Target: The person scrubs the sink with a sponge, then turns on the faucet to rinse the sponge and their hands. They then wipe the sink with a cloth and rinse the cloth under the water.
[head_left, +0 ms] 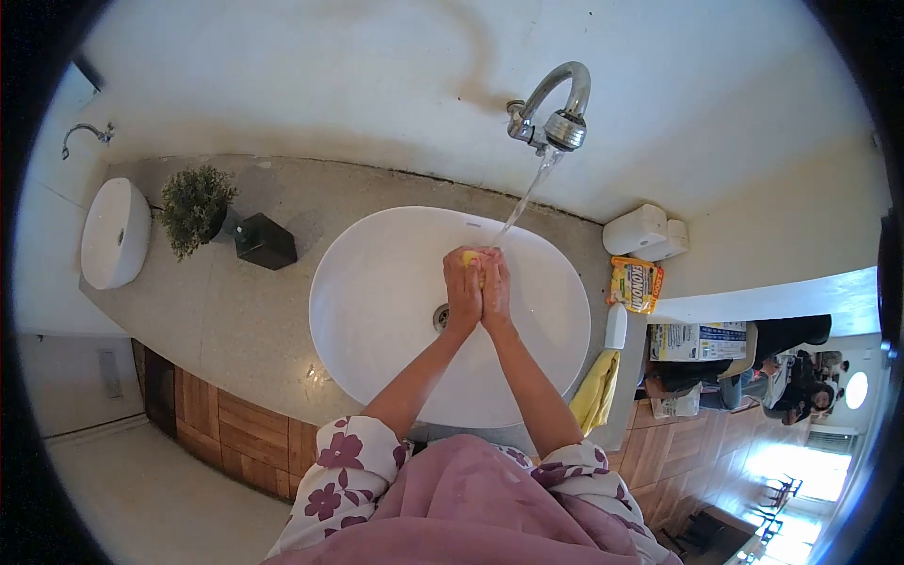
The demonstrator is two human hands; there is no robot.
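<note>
Over the white oval basin (367,311), my left hand (461,290) and my right hand (496,290) are pressed together, palms facing. A small yellow thing (469,256) is held between them and shows at the fingertips; most of it is hidden, and I cannot tell whether it is a sponge or a piece of soap. Water (529,193) runs from the chrome faucet (565,127) down to the fingertips. The metal drain (441,316) lies just left of my hands.
Right of the basin are paper rolls (637,229), an orange EKONOMI packet (637,284), a white soap dish-like piece (616,327) and a yellow cloth (595,391). A black pot (266,242), a plant (196,207) and another basin (115,234) stand left. A person (800,391) is far right.
</note>
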